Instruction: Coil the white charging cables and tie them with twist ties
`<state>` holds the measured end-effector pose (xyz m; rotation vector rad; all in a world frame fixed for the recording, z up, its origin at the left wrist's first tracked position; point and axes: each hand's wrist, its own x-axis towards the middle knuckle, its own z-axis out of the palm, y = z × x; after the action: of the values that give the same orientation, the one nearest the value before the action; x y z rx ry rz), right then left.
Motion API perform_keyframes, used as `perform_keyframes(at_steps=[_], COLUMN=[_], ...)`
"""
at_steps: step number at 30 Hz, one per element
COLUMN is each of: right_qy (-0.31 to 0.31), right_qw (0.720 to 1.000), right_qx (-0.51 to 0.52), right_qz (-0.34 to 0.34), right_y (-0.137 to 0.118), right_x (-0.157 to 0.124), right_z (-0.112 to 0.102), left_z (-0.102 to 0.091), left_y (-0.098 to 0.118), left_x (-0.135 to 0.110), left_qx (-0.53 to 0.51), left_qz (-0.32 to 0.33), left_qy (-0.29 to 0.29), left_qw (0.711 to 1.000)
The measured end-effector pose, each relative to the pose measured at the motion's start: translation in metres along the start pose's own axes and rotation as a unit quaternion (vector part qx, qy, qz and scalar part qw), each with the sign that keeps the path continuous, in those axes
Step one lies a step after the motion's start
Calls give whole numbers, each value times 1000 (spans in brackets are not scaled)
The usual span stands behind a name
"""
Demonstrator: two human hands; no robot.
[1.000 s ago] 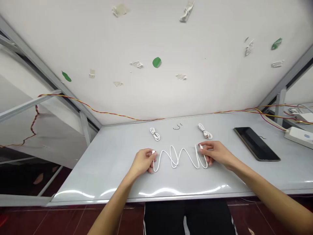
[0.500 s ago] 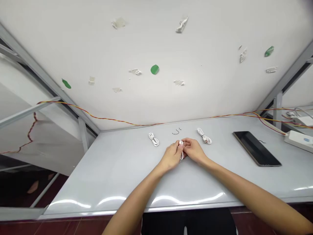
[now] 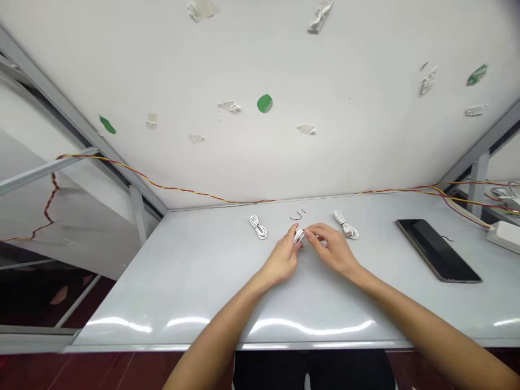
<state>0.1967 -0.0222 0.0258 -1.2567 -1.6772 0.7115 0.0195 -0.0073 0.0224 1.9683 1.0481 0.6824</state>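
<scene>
My left hand (image 3: 280, 260) pinches a small bundle of white cable (image 3: 299, 235) at its fingertips, and most of the bundle is hidden by the fingers. My right hand (image 3: 331, 247) lies just to the right, its fingertips reaching to the bundle's edge and holding nothing I can see. Both hands are over a pale grey table (image 3: 182, 287). Two coiled white USB cables (image 3: 258, 227) (image 3: 346, 225), each tied at its middle, lie on either side of my hands, further back.
Short black wire bits (image 3: 296, 215) lie behind the bundle. A black tablet (image 3: 437, 251) lies to the right, and a white power strip (image 3: 504, 236) sits at the right edge. Red-and-yellow wires (image 3: 203, 195) run along the table's back edge.
The long white cable, laid out in loops a second ago, is now a small bundle at my left fingertips. My right hand has drawn slightly away from it to the right.
</scene>
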Motion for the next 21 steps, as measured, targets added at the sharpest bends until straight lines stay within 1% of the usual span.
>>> perform_keyframes(at_steps=[1,2,3,5,7,9,11,12,14,16,17,18,19,21], right_qy=[33,47,37,-22,-67,-76,-60,-43,10,79,105,117,113,80], right_qw=[998,996,996,995,991,989,989,988,984,974,969,967,968,974], right_qx=[-43,-69,-80,-96,-114,-123,-130,-139,-169,-198,-206,-207,-201,-177], right_qz=[-11,-15,-15,-19,-30,-34,-35,-41,-62,-76,-81,-86,-94,-112], right_y=[1,1,1,-1,-4,-6,-5,-4,1,6,8,9,9,9], right_x=[0,-1,-2,-5,-8,-10,-10,-10,-8,-6,-5,-5,-5,-5], right_z=[-1,-2,-2,1,7,12,15,14,12,8,6,5,5,6], left_z=[-1,-1,-1,2,5,6,4,1,-4,-8,-8,-8,-6,-1], left_y=[1,3,4,8,11,13,15,17,20,22,23,22,21,18], left_x=[0,-1,-2,-6,-9,-11,-11,-10,-7,-5,-4,-3,-3,-4], left_qx=[-21,-42,-65,-114,-166,-211,-254,-277,-329,-373,-382,-378,-365,-330], left_qz=[-11,-20,-26,-34,-60,-106,-150,-161,-162,-156,-155,-153,-147,-132], left_qy=[-16,-36,-58,-93,-123,-147,-169,-179,-204,-223,-222,-212,-195,-156], left_qw=[1000,998,996,988,977,961,940,930,908,887,884,888,898,922])
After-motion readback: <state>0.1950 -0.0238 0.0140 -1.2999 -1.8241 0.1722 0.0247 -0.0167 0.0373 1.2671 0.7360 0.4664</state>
